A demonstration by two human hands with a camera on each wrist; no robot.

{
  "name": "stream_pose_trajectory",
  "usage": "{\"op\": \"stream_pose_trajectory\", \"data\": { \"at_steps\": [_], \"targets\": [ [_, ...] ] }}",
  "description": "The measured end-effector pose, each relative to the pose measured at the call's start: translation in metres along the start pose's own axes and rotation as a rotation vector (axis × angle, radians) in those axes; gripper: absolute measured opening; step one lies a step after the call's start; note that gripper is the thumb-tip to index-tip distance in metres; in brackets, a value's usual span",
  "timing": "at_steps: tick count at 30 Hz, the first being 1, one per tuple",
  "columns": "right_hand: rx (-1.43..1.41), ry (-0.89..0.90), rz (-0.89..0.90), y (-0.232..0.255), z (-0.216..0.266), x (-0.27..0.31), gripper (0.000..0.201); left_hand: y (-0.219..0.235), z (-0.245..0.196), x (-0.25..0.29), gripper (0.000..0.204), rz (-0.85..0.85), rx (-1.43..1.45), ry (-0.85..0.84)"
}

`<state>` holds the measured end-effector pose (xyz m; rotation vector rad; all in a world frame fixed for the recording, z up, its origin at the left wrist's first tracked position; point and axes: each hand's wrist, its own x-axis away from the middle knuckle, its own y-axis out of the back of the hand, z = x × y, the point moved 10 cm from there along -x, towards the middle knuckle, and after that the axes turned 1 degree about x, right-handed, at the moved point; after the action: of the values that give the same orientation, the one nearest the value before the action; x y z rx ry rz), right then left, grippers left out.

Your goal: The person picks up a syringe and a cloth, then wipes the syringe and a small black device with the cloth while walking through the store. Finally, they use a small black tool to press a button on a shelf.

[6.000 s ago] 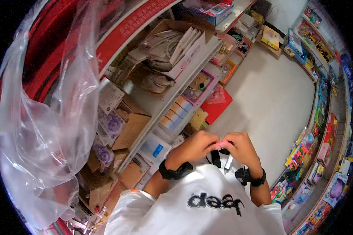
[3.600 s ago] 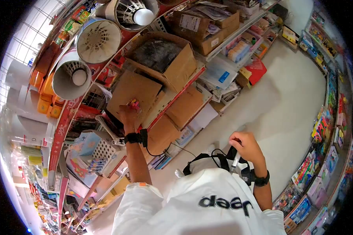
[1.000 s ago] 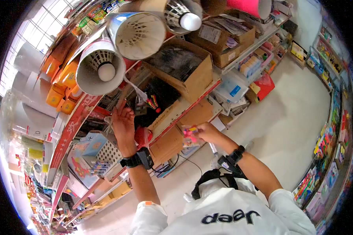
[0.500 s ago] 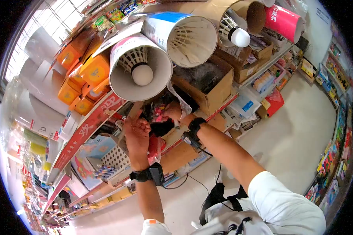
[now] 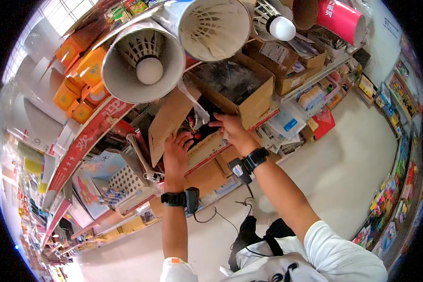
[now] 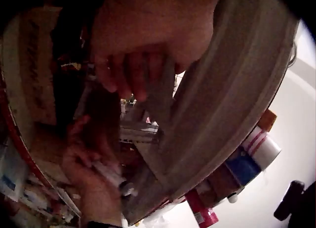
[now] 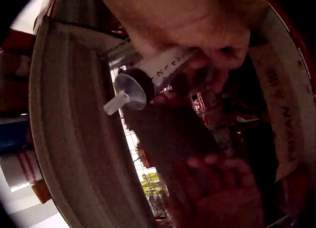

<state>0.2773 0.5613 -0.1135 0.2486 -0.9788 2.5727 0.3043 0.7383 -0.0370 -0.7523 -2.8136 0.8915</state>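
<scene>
In the head view my left hand (image 5: 176,152) rests at the lower edge of a raised cardboard flap (image 5: 167,124), its fingers loosely bent against it. The flap leans over a box with a dark inside, where small colourful items (image 5: 191,123) show. To the right, my right hand (image 5: 235,133) hovers over the box edge with some fingers stretched out. It still grips a syringe (image 7: 165,68) with a marked barrel and clear nozzle, tucked against the palm. The left wrist view shows the same syringe (image 6: 111,176) below my bent left fingers. A crumpled clear plastic strip (image 5: 199,113) hangs beside the flap.
Shuttlecock tubes (image 5: 148,91) jut out above my hands. Another open carton (image 5: 256,96) stands right of the box. A perforated white basket (image 5: 131,181) sits on the left, and the shelf's red edge strip (image 5: 87,141) runs nearby. Grey floor (image 5: 324,174) lies to the right.
My right hand has brought a pink, colourful packet to the box and let it go, keeping the syringe. The flap now leans further over the box, with my left hand at it.
</scene>
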Motion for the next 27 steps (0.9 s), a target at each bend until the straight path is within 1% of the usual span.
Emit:
{"op": "stream_pose_trajectory", "data": {
  "at_steps": [1,2,4,6,9,12,15,18,21,24,27],
  "targets": [
    [-0.001,0.052,0.021,0.001,0.006,0.0,0.039,0.003,0.007,-0.001,0.038,-0.005,0.003,0.021],
    [-0.08,0.155,0.037,-0.001,0.008,0.003,0.035,0.01,0.018,-0.004,0.038,-0.007,0.004,0.045],
    [-0.009,0.101,-0.124,0.007,-0.006,0.01,0.028,0.023,0.036,-0.006,0.038,-0.025,0.011,0.084],
    [0.014,-0.003,-0.115,0.007,-0.01,0.011,0.022,0.026,0.049,-0.008,0.038,-0.045,0.027,0.117],
    [-0.025,-0.265,0.131,0.001,-0.024,0.026,0.017,0.024,0.05,-0.013,0.038,-0.044,0.161,0.11],
    [-0.217,-0.139,0.122,-0.006,-0.006,0.028,0.016,0.023,0.044,-0.018,0.041,-0.035,0.155,0.106],
    [-0.208,-0.101,0.131,-0.007,-0.018,0.021,0.024,0.015,0.039,-0.023,0.047,-0.054,0.092,0.067],
    [0.02,-0.003,0.019,-0.007,-0.011,0.037,0.045,0.016,0.04,-0.018,0.052,-0.061,0.025,0.095],
    [0.208,0.005,0.148,-0.034,-0.01,0.046,0.058,-0.003,0.039,-0.015,0.056,0.014,0.029,0.195],
    [0.401,0.171,0.262,-0.066,-0.007,0.049,0.056,0.008,0.046,-0.019,0.061,0.01,0.044,0.251],
    [0.732,0.375,0.337,-0.081,-0.025,0.028,0.055,0.014,0.052,-0.029,0.061,0.123,-0.031,0.24]
  ]
}}
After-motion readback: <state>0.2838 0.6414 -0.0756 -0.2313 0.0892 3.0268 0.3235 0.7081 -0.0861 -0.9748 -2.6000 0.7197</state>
